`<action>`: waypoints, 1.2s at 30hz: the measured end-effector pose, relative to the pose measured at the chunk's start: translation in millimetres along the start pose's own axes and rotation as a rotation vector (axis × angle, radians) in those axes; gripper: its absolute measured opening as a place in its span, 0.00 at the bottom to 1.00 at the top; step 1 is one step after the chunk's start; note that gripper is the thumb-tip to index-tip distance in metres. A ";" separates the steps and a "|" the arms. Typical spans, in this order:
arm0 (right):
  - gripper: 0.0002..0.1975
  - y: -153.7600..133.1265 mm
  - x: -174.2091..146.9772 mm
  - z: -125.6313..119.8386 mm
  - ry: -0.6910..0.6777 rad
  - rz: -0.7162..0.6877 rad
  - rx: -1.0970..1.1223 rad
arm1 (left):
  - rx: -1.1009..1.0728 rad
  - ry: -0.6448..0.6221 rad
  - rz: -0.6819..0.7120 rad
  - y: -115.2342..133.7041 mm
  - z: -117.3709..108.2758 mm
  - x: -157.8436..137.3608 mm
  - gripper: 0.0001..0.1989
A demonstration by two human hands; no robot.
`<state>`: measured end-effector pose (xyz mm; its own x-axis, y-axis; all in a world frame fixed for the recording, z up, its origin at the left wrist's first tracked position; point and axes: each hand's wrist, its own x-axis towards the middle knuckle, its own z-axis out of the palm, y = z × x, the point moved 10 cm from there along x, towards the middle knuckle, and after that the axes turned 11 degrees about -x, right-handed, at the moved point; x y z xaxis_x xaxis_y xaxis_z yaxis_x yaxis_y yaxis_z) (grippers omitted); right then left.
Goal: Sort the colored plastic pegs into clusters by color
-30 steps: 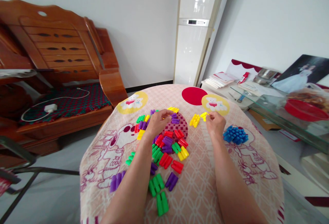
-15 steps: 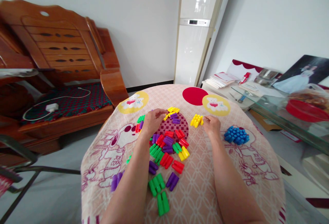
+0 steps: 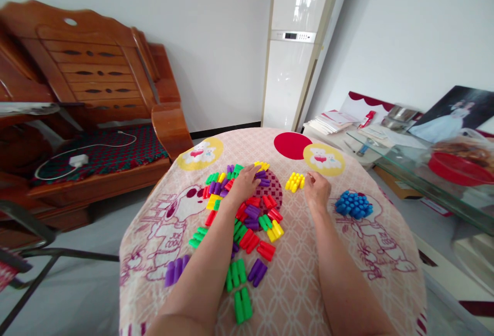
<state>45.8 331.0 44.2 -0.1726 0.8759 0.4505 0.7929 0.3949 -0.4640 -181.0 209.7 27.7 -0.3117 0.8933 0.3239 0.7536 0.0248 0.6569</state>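
My left hand (image 3: 246, 186) lies over the far part of the mixed pile, its fingers stretched toward yellow pieces (image 3: 262, 165) and purple pieces (image 3: 263, 178). Nothing shows in its grasp. Just right of a tight group of yellow plastic pieces (image 3: 295, 182), my right hand (image 3: 318, 191) is closed, thumb and forefinger together. Whatever those fingertips may hold is too small or hidden to tell. Peg-like red pieces (image 3: 266, 250), green pieces (image 3: 243, 305) and more purple ones are spread under and around my left forearm, which covers some.
A cluster of blue pieces (image 3: 354, 205) sits to the right of my right forearm. All of this is on a round table with a patterned cloth (image 3: 293, 289). A glass shelf (image 3: 417, 166) with a red bowl (image 3: 461, 168) stands right; a wooden bench (image 3: 92, 78) is left.
My left hand has shifted right and slightly nearer, its fingers now reaching out over the pieces. Pieces behind it at the left have come into sight. My right hand has barely moved.
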 end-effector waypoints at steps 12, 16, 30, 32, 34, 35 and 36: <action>0.17 -8.5 3.1 -12.6 0.055 -0.019 0.300 | 0.157 -0.058 0.082 47.6 -14.3 5.6 0.18; 0.20 -23.9 -3.1 12.3 -0.269 0.077 0.634 | 0.062 -0.048 0.262 96.4 -1.9 -25.4 0.19; 0.12 -13.0 8.4 -4.4 -0.414 0.089 0.708 | -0.203 -0.075 0.323 118.6 17.8 -41.7 0.17; 0.10 -0.8 17.3 -14.5 -0.342 0.053 0.539 | -0.209 -0.027 0.294 112.3 11.6 -39.4 0.16; 0.10 6.8 24.1 -24.9 -0.287 -0.005 0.340 | -0.206 0.034 0.252 102.4 3.5 -36.8 0.15; 0.10 8.1 25.8 -28.0 -0.280 -0.040 0.253 | -0.204 0.064 0.229 96.8 -1.0 -35.6 0.15; 0.10 8.1 26.5 -28.9 -0.288 -0.074 0.182 | -0.203 0.091 0.206 91.1 -5.8 -34.5 0.14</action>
<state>64.5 349.4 74.4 -0.4043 0.8749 0.2667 0.6594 0.4809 -0.5778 -104.9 178.5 80.3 -0.2219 0.8260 0.5182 0.6779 -0.2514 0.6909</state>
